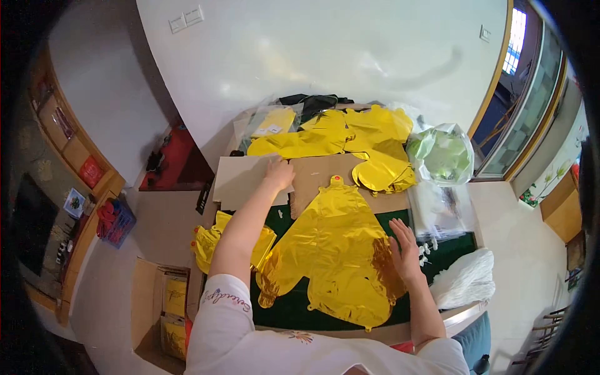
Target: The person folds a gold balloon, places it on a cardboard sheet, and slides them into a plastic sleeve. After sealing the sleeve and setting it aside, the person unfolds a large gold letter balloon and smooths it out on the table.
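Note:
A flat, uninflated gold foil balloon (334, 240) lies spread on the dark green table cover, with a small red tab at its top and brown-orange patches at its lower corners. My left hand (279, 173) reaches to the upper right corner of a white cardboard sheet (240, 181); its fingers are closed at the sheet's edge, partly hidden. By the balloon's right edge, my right hand (406, 250) is open with fingers stretched, holding nothing. A brown cardboard piece (312, 172) lies beyond the balloon's top.
More gold foil balloons (381, 128) are heaped at the back against the wall. At the right are a green-lined plastic bag (444, 156), clear plastic sleeves (440, 209) and a white bundle (465, 281). A cardboard box (145, 312) with gold packs stands on the floor at left.

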Demonstrator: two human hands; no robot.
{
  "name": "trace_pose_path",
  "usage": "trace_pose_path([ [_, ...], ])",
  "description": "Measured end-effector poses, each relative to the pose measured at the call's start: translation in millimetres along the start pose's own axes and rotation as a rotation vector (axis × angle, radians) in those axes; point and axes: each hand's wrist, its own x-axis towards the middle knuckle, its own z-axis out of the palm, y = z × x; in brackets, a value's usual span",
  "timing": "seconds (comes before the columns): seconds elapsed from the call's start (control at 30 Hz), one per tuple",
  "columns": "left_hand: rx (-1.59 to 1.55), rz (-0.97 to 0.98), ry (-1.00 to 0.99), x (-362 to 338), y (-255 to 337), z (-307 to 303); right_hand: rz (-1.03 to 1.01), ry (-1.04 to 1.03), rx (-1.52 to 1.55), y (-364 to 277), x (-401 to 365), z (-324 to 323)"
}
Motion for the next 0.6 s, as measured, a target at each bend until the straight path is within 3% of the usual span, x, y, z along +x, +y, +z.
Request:
trace_pose_path([
  [0.27,0.041,0.134,0.219,21,-26,3,-0.03,0.029,-0.012,-4,1,4],
  [0.33,0.103,0.032,0.158,49,-19,6,-0.033,0.019,-0.001,-4,1,3],
  [0.47,0.187,-0.116,0.305,92,-17,33,-0.038,0.032,-0.001,-1,1,0],
  [0.53,0.248,-0.191,0.059,95,-12,27,-0.034,0.04,-0.006,-3,1,-2],
  [0.6,0.231,-0.182,0.069,105,-12,31,-0.029,0.018,0.004,-3,1,-3],
])
